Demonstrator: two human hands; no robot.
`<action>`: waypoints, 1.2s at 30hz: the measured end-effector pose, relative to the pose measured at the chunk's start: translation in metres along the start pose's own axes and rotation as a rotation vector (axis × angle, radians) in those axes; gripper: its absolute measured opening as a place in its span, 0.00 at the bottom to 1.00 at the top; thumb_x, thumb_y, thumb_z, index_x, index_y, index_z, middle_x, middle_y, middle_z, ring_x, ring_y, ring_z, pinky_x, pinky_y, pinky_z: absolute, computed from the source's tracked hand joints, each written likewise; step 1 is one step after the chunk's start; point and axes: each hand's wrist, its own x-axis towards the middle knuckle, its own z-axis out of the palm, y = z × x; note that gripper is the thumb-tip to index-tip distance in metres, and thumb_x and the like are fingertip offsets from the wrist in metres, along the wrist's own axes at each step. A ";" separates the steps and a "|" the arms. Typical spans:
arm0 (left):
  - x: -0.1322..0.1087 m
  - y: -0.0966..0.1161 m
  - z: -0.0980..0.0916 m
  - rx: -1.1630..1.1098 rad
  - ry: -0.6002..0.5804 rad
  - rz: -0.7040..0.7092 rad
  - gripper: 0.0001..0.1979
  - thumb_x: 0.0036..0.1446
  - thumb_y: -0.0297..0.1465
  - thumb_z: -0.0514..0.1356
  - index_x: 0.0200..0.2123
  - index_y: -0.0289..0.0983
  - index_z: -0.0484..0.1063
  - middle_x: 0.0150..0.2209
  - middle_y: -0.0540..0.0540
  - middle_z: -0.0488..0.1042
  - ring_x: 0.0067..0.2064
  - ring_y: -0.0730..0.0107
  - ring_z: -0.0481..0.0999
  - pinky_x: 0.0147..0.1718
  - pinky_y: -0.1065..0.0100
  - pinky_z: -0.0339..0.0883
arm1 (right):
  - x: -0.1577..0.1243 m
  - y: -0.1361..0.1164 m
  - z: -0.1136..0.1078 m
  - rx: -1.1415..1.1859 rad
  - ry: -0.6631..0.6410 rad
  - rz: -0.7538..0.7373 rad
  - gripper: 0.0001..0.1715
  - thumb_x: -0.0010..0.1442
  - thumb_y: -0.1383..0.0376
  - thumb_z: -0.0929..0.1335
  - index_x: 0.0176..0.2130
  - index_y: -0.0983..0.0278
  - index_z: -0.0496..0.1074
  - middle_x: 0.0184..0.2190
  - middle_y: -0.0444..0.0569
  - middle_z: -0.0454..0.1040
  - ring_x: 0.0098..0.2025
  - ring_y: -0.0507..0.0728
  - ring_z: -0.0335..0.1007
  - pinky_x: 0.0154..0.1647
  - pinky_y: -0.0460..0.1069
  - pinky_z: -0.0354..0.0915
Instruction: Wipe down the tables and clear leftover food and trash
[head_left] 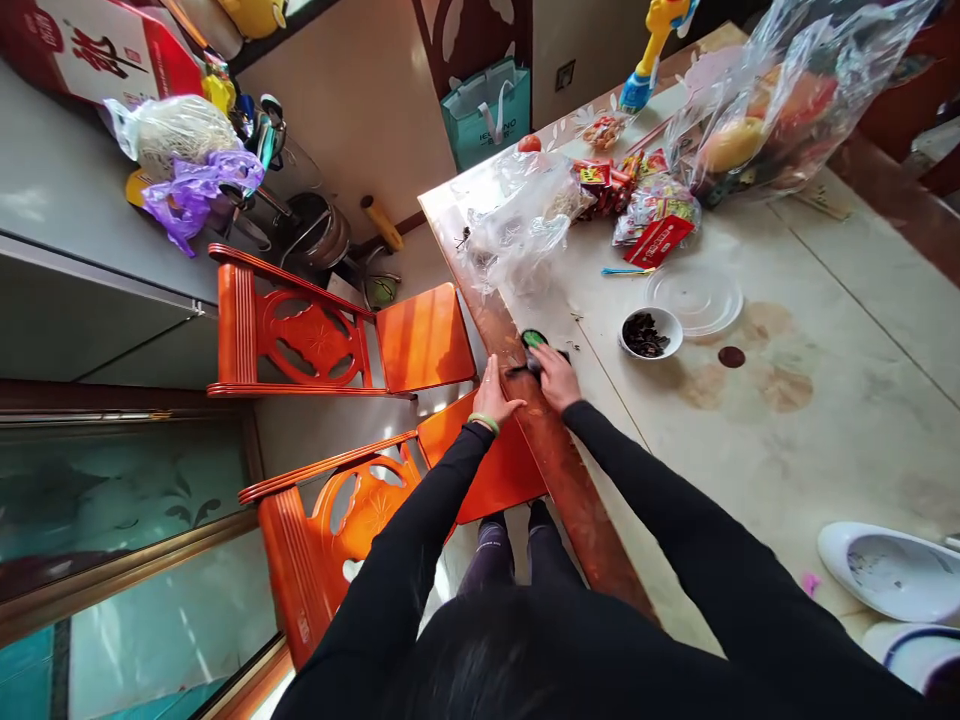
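At the near left edge of the table (847, 420), my right hand (559, 380) is closed over a small black-and-green object (534, 339). Its green, dark-rimmed end shows past my fingers; the kind of thing I cannot make out. Dark bits lie on the tabletop beside it. My left hand (493, 398), with a pale green bangle (484, 422) at the wrist, is held just off the table's brown edge. Its fingers are stretched out and the thumb points toward the right hand. A white bowl (673, 350) of dark dried pieces (645, 337) stands to the right.
Orange wooden chairs (424, 340) stand along the table's left side. Clear plastic bags (517, 235), red snack packets (658, 240), a clear lid (701, 298) and a bag of fruit (795, 115) are on the far part. A white oval dish (892, 570) sits at the near right.
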 end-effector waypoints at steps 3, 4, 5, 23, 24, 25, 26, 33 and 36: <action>-0.039 -0.016 -0.005 -0.151 0.158 -0.082 0.59 0.53 0.37 0.76 0.80 0.39 0.48 0.81 0.33 0.47 0.81 0.48 0.48 0.79 0.52 0.47 | -0.105 -0.005 0.000 -0.008 -0.081 -0.058 0.36 0.63 0.77 0.60 0.65 0.67 0.76 0.69 0.54 0.73 0.77 0.62 0.60 0.78 0.62 0.61; -0.054 -0.022 -0.004 -0.190 0.173 -0.119 0.58 0.54 0.38 0.76 0.80 0.38 0.49 0.81 0.32 0.48 0.81 0.47 0.48 0.79 0.51 0.47 | -0.127 -0.007 0.003 -0.026 -0.110 -0.096 0.35 0.65 0.76 0.60 0.66 0.65 0.75 0.70 0.53 0.72 0.78 0.63 0.57 0.78 0.64 0.60; -0.069 -0.027 -0.001 -0.223 0.178 -0.163 0.57 0.54 0.37 0.75 0.80 0.36 0.49 0.80 0.31 0.49 0.81 0.46 0.49 0.79 0.50 0.48 | -0.137 -0.009 0.008 -0.041 -0.133 -0.123 0.35 0.67 0.75 0.60 0.67 0.63 0.74 0.71 0.52 0.70 0.79 0.63 0.55 0.78 0.66 0.60; -0.205 -0.081 -0.020 -0.313 0.120 -0.495 0.12 0.58 0.22 0.65 0.22 0.39 0.76 0.56 0.33 0.83 0.63 0.45 0.80 0.70 0.46 0.66 | -0.123 -0.010 0.008 -0.239 -0.106 -0.013 0.37 0.67 0.73 0.59 0.70 0.64 0.71 0.73 0.56 0.68 0.78 0.63 0.56 0.77 0.66 0.60; -0.207 -0.086 -0.022 -0.320 0.108 -0.500 0.12 0.57 0.22 0.65 0.23 0.40 0.76 0.55 0.35 0.84 0.64 0.46 0.80 0.70 0.47 0.66 | -0.118 -0.009 0.002 -0.257 -0.117 0.007 0.37 0.66 0.74 0.59 0.70 0.64 0.71 0.73 0.56 0.68 0.78 0.63 0.57 0.77 0.64 0.59; -0.208 -0.089 -0.023 -0.324 0.093 -0.499 0.11 0.57 0.22 0.64 0.24 0.40 0.78 0.56 0.36 0.84 0.64 0.47 0.80 0.70 0.48 0.66 | -0.103 -0.007 -0.004 -0.271 -0.123 0.031 0.38 0.65 0.75 0.59 0.70 0.65 0.71 0.73 0.56 0.67 0.78 0.63 0.56 0.78 0.64 0.58; -0.206 -0.092 -0.024 -0.327 0.083 -0.492 0.10 0.58 0.22 0.63 0.27 0.40 0.80 0.57 0.38 0.84 0.65 0.49 0.79 0.70 0.49 0.66 | -0.080 -0.003 -0.009 -0.279 -0.123 0.062 0.38 0.65 0.75 0.60 0.70 0.66 0.70 0.74 0.57 0.65 0.79 0.63 0.55 0.79 0.63 0.56; -0.185 -0.083 -0.029 -0.540 0.067 -0.450 0.11 0.61 0.39 0.66 0.36 0.37 0.82 0.37 0.39 0.86 0.54 0.50 0.85 0.66 0.45 0.70 | -0.007 -0.038 -0.004 -0.201 0.076 0.222 0.44 0.71 0.57 0.68 0.75 0.78 0.58 0.79 0.71 0.50 0.82 0.75 0.38 0.80 0.75 0.39; -0.192 -0.061 -0.029 -0.774 0.007 -0.488 0.22 0.67 0.48 0.60 0.46 0.35 0.83 0.39 0.37 0.86 0.57 0.51 0.84 0.68 0.46 0.68 | -0.095 -0.130 0.034 -0.028 0.066 0.071 0.43 0.76 0.52 0.61 0.78 0.73 0.53 0.80 0.65 0.49 0.83 0.67 0.38 0.82 0.66 0.42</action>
